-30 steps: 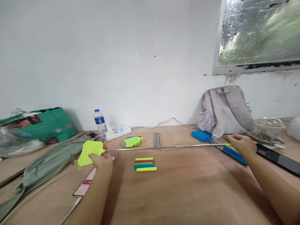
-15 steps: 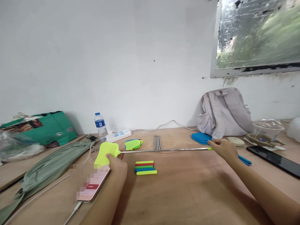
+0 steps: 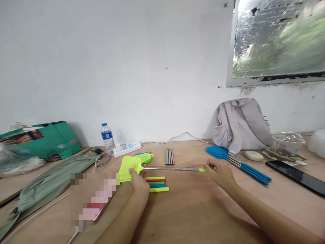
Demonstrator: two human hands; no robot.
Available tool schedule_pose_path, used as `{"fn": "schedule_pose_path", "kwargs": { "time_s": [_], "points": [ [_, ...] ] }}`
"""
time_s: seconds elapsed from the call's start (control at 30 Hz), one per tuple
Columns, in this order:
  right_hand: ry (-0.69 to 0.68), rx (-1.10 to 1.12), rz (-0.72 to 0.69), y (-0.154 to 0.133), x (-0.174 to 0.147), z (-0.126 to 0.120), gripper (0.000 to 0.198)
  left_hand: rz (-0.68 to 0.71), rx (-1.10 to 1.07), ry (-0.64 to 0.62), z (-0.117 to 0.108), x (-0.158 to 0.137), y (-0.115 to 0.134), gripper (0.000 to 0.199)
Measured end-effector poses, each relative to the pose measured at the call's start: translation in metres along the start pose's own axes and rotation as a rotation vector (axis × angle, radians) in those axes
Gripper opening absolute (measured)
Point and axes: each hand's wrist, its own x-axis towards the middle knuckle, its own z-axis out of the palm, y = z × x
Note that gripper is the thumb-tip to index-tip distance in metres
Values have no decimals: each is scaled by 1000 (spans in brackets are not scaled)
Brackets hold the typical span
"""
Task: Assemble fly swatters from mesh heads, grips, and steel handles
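Note:
A yellow-green fly swatter point(image 3: 129, 168) with a telescopic metal rod is held level above the table. My left hand point(image 3: 139, 181) is closed on it where the mesh head meets the rod. At the other end my right hand point(image 3: 218, 173) pinches the yellow grip, most of which the fingers hide. Below the rod lie several coloured handle tubes point(image 3: 159, 190), partly covered by my left hand. Behind it are several bare metal rods point(image 3: 169, 157) side by side, and a small pile of mesh swatter heads point(image 3: 146, 157).
Blue fly swatters point(image 3: 243, 166) lie stacked at right, near a grey backpack point(image 3: 241, 125), a black phone point(image 3: 297, 176) and a plastic cup point(image 3: 288, 142). At left are a power strip point(image 3: 127, 148), water bottle point(image 3: 108, 137), green bag point(image 3: 48, 139) and grey-green strap bag point(image 3: 50, 179).
My hands have come closer together, and the swatter's rod is now shorter. The mesh head has shifted right; my right hand has moved left, uncovering the blue swatters.

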Motion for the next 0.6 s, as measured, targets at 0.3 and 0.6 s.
{"fn": "schedule_pose_path", "kwargs": {
  "time_s": [0.3,0.6],
  "points": [
    [-6,157,-108,-29,-12,-7,13,-18,-22,-216,4,-15,-4,39],
    [-34,175,-149,-29,-16,-1,11,52,-23,-354,8,-11,11,39]
  ]
}}
